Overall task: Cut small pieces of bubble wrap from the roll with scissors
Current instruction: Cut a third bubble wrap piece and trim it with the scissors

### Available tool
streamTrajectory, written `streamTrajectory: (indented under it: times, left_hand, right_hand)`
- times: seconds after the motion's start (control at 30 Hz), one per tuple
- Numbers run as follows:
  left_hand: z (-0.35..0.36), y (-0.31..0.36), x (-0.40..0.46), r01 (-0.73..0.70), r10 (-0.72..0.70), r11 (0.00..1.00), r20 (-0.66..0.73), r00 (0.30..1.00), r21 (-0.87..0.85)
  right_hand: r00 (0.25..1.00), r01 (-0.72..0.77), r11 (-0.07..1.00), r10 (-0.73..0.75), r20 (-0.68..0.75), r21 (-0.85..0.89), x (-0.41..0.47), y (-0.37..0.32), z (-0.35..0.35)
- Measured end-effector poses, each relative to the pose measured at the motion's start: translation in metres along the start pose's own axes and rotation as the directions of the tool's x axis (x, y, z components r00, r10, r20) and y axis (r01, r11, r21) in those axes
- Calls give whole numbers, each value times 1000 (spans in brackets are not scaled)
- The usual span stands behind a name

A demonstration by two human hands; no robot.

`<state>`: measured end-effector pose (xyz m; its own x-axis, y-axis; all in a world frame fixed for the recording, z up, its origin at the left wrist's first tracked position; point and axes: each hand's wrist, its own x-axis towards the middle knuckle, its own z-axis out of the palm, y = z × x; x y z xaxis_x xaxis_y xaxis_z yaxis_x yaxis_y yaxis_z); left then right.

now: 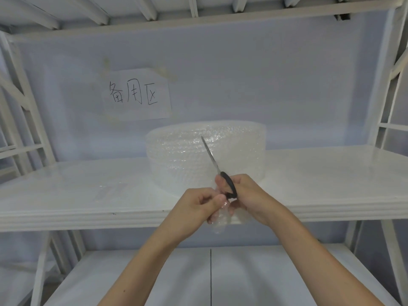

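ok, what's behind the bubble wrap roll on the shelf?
Behind the clear bubble wrap roll is the pale back wall, with a handwritten paper sign above-left. The wall directly behind the roll is covered.

The roll [205,155] of clear bubble wrap lies flat on its side on the white shelf [88,195], a squat drum with its loose end trailing toward six o'clock over the front edge. The scissors [217,166] have black handles and slim steel blades closed together, tip aimed toward eleven o'clock across the roll's face. A small crumpled piece [219,217] of wrap hangs just below the handles, in front of the shelf's lip.
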<state>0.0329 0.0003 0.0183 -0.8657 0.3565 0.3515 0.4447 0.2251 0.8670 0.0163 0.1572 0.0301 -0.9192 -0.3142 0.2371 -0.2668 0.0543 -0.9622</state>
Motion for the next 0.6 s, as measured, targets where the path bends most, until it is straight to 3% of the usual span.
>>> streamTrajectory:
  times: [0.3,0.43,0.6]
  left_hand:
    - [-8,-3,-6,20,-28,993,-70,997,-113]
    - [0,1,-8,11,-10,995,13,1000,-101]
    - [4,3,-10,-4,5,991,10,1000,-131]
  right_hand:
    - [991,104,993,-108,-82,-50,-14,-13,-11]
    - [997,68,997,-69,-23,-46,-19,-14,-13]
    - [991,-45,999,45,124,3,-22,-8,-19]
